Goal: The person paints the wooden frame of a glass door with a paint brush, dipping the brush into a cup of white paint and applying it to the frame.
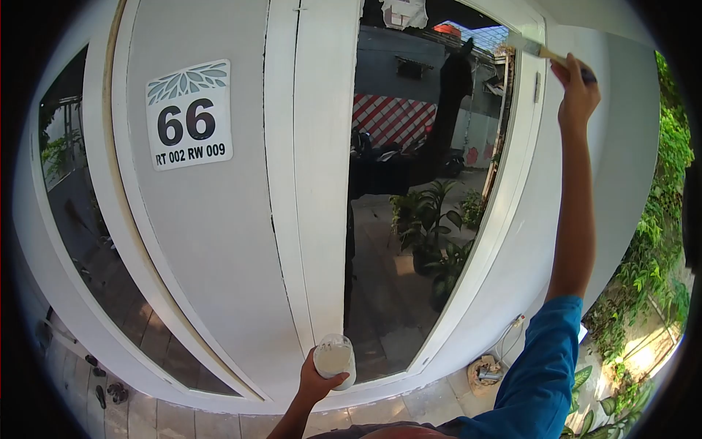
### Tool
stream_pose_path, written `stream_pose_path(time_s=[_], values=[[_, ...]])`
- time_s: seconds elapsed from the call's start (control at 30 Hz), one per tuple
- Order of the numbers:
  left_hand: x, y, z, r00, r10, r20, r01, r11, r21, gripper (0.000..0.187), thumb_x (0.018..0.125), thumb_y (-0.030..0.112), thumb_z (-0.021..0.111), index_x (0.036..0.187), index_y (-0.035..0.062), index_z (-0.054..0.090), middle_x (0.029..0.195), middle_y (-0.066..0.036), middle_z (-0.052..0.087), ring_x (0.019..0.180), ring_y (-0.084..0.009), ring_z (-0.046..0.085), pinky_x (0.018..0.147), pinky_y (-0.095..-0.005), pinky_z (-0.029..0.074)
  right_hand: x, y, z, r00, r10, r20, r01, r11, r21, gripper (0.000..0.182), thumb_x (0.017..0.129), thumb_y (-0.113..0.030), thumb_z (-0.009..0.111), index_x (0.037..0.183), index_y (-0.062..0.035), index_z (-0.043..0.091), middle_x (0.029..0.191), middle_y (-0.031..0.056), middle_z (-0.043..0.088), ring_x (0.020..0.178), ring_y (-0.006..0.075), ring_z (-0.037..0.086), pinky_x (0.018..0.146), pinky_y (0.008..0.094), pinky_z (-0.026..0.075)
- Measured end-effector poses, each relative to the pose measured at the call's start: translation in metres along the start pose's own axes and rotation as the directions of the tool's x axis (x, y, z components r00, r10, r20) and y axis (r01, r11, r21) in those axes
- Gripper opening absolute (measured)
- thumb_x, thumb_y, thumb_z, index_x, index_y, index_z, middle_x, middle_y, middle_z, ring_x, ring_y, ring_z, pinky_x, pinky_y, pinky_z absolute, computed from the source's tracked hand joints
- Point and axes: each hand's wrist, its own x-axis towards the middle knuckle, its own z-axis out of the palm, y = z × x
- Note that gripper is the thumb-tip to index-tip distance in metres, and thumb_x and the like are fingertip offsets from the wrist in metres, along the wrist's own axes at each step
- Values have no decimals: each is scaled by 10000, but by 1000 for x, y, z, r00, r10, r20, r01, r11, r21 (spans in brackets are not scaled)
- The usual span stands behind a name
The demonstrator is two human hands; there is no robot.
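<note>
In the upper right of the frame, the right hand (pixel 579 91) grasps a flat paintbrush with a pale wooden handle (pixel 550 55), fingers closed round the handle and the bristle end pointing left. The bristles lie over the top corner of the white-painted frame (pixel 503 201) around a dark, reflective glass panel (pixel 409 241); whether they touch it, I cannot tell. The arm in its blue sleeve (pixel 537 366) is stretched nearly straight, probably because that corner is high.

At lower centre, the left hand (pixel 314 380) is wrapped round a clear plastic container of whitish liquid (pixel 334 360), thumb across its near side. It seems to be held mouth-up so the contents do not spill — and low, out of the brush arm's way.

The glass edge runs close beside the bristles, so side-to-side room looks tight there; the metal hinge (pixel 538 86) on the frame's right side is another near edge. Down along the frame the way looks open. The container is near the foot of the white upright (pixel 319 183) — little room forward, more toward the body. The white number plaque (pixel 190 115) at upper left is well apart from both hands.
</note>
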Motion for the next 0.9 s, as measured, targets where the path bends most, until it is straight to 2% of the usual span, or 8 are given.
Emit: stream_pose_path(time_s=[0.07, 0.13, 0.3, 0.43, 0.67, 0.77, 0.83, 0.9], values=[[-3, 7, -9, 1000, 13, 27, -14, 1000, 27, 790, 678, 188, 957, 1324, 18, 535, 1205, -122, 686, 1128, -240, 668, 1001, -409, 530, -82, -31, -10, 980, 128, 153, -135, 990, 36, 281, 988, -147, 685, 1105, 106, 654, 973, 163, 715, 844, 225, 734, 829, 352, 617], [-7, 9, -18, 998, 35, 60, -36, 999, 1, 846, 647, 185, 974, 1346, 22, 526, 1208, -118, 685, 1147, -235, 659, 1016, -395, 515, -166, -64, -22, 921, 258, 291, -247, 966, -75, 225, 992, -144, 683, 1062, 68, 655, 963, 128, 682, 879, 211, 712, 795, 375, 625], [-10, 35, -38, 989, 117, 93, -120, 993, 24, 854, 618, 140, 978, 1350, 52, 548, 1230, -100, 677, 1160, -227, 651, 1018, -377, 503, -333, -151, -29, 646, 608, 461, -707, 704, 63, 183, 951, -34, 707, 1072, 44, 594, 979, 173, 695, 905, 241, 729, 766, 375, 628], [-16, 47, -61, 979, 136, 153, -148, 986, 72, 933, 554, 209, 1000, 1354, 34, 552, 1221, -78, 664, 1154, -209, 638, 1017, -365, 491, -406, -199, -8, 493, 709, 503, -791, 607, -80, 184, 940, -3, 711, 1066, 40, 585, 990, 176, 690, 911, 249, 732, 807, 336, 587], [-50, 50, -106, 975, 155, 158, -171, 981, 96, 962, 549, 189, 1007, 1378, 72, 533, 1325, -118, 584, 1235, -273, 598, 1054, -399, 477, -436, -255, 40, 285, 629, 723, -857, 505, -101, 171, 901, 55, 721, 1033, 27, 616, 974, 138, 677, 919, 209, 713, 829, 319, 548], [-60, 47, -123, 964, 219, 154, -236, 966, 101, 981, 547, 235, 1010, 1390, 93, 528, 1368, -135, 555, 1280, -316, 567, 1066, -428, 479, -445, -272, 60, 194, 574, 796, -802, 560, -208, 154, 879, 24, 764, 978, 14, 647, 898, 108, 693, 869, 166, 706, 761, 286, 536], [-67, 53, -132, 955, 257, 148, -271, 959, 85, 1008, 546, 201, 1012, 1406, 64, 506, 1371, -117, 531, 1270, -256, 559, 1061, -405, 464, -452, -284, 74, 63, 486, 872, -725, 623, -295, 148, 860, -23, 803, 928, 2, 674, 822, 76, 695, 789, 138, 692, 679, 271, 514], [-73, 54, -145, 950, 272, 149, -290, 950, 114, 1011, 550, 193, 1010, 1413, 69, 499, 1372, -115, 524, 1276, -256, 554, 1060, -403, 468, -469, -291, 85, 55, 450, 891, -672, 677, -300, 164, 845, -71, 825, 917, -14, 690, 785, 79, 679, 713, 175, 680, 619, 300, 508]])
